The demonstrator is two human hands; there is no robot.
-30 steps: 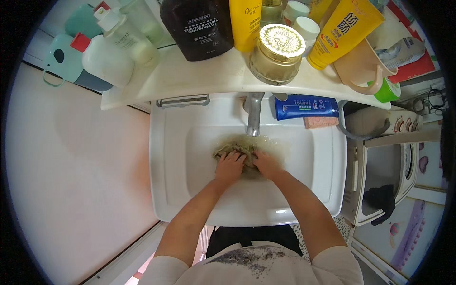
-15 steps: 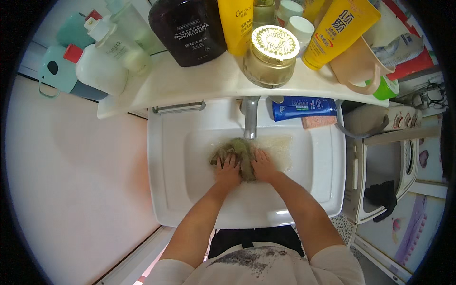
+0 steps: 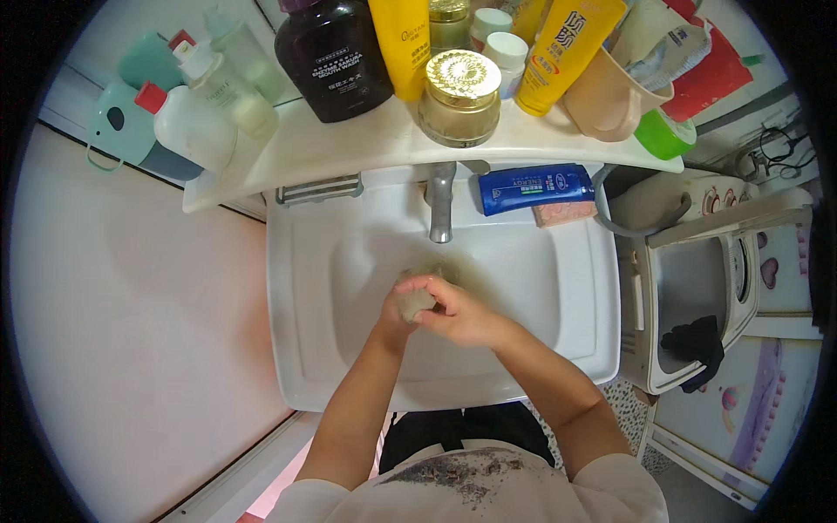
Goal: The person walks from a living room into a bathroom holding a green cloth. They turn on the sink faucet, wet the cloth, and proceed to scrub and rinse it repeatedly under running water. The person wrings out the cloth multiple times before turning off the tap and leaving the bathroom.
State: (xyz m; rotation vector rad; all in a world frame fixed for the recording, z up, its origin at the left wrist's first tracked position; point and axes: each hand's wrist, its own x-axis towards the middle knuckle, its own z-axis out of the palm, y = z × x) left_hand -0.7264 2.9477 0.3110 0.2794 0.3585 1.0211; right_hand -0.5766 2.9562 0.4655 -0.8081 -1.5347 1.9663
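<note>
Over the white sink basin (image 3: 366, 253), my two hands meet around a wet greenish cloth (image 3: 418, 303), squeezed into a pale, rounded bunch. My right hand (image 3: 462, 315) curls across it from the right, thumb and fingers bent about the bunch. On the other side, my left hand (image 3: 395, 305) presses against the cloth, its fingers largely hidden behind the right hand. A darker, blurred greenish patch shows just beyond the hands; whether it is more cloth or murky water is unclear. Above them the metal faucet (image 3: 442, 209) points toward me.
On the sink's back ledge lie a blue tube (image 3: 534, 187) and a pink bar (image 3: 565, 213). A shelf (image 3: 349, 144) above carries a dark bottle (image 3: 336, 70), a gold-lidded jar (image 3: 459, 100) and yellow tubes. At the right stands an open white appliance (image 3: 689, 288) with a black cloth (image 3: 696, 349).
My hands have come together from pressing the spread cloth on the basin bottom. The cloth is now gathered between them, and the view has shifted slightly.
</note>
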